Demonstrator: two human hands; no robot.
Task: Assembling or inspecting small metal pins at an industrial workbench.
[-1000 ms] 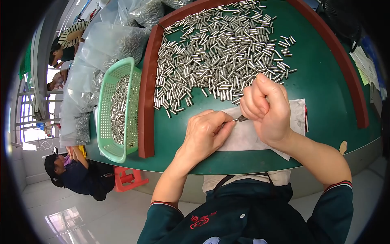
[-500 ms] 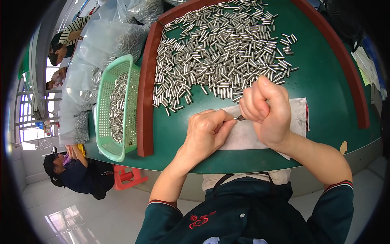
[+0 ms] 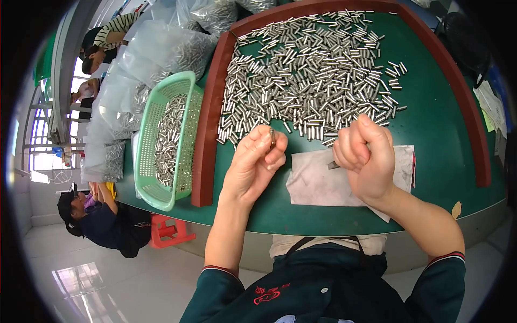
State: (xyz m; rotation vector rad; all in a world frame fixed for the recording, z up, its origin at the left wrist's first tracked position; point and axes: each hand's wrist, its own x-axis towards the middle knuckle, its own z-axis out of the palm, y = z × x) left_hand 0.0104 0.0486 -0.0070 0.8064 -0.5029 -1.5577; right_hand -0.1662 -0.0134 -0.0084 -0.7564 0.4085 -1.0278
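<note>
My left hand (image 3: 249,168) is raised at the near edge of a heap of short metal pins (image 3: 307,70). Between its thumb and fingers stands one small metal pin (image 3: 272,138). My right hand (image 3: 369,160) is a closed fist over a white cloth (image 3: 312,185) on the green tabletop. From the fist's left side pokes the flat grey tip of a tool (image 3: 333,165); the rest of it is hidden inside the fingers. The two hands are apart.
A dark red wooden border (image 3: 207,140) frames the heap. Left of it stands a green plastic basket (image 3: 141,161) of pins, beside clear plastic bags (image 3: 161,51) of more pins. A seated person (image 3: 102,220) and a red stool (image 3: 168,231) are at the left.
My left hand has moved left and up, away from the tool tip, and turned with the pin in its fingers. The right fist has shifted slightly right and down in the picture.
</note>
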